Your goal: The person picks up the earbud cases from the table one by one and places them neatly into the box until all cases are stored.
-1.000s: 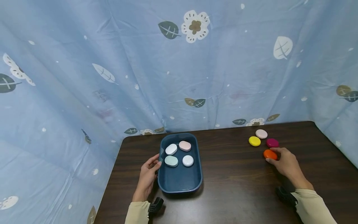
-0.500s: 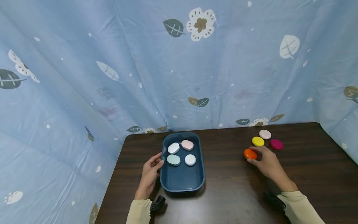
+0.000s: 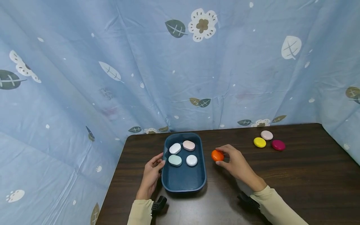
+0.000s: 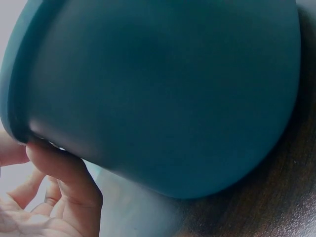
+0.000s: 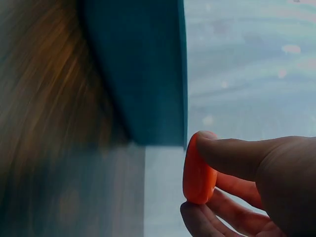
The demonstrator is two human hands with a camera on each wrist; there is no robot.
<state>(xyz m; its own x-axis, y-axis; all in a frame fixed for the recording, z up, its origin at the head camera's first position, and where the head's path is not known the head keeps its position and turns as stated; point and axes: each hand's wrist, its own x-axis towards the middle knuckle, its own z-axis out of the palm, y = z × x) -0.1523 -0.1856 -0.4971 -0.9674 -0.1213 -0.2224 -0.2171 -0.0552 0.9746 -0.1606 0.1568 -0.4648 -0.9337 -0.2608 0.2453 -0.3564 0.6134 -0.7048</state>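
My right hand (image 3: 237,164) pinches a glossy orange oval piece (image 3: 217,155) between thumb and fingertips, above the table just right of the blue tray (image 3: 184,182). In the right wrist view the orange piece (image 5: 198,173) is upright on edge, with the tray wall (image 5: 148,74) close by. At the tray's left side my left hand (image 3: 151,178) grips the rim; the left wrist view has its thumb (image 4: 64,170) against the tray wall (image 4: 163,98). Inside the tray lie a white oval piece (image 3: 175,148), a pink one (image 3: 188,145), a pale green one (image 3: 175,160) and a round white one (image 3: 191,160).
At the right of the dark wooden table (image 3: 225,200) lie a yellow piece (image 3: 259,142), a pale pink piece (image 3: 266,135) and a magenta piece (image 3: 278,145). A blue patterned curtain (image 3: 180,72) hangs behind and to the left.
My right hand has lifted the orange piece from beside the other pieces and carried it left toward the tray. The left hand stays at the tray; the view has shifted slightly.
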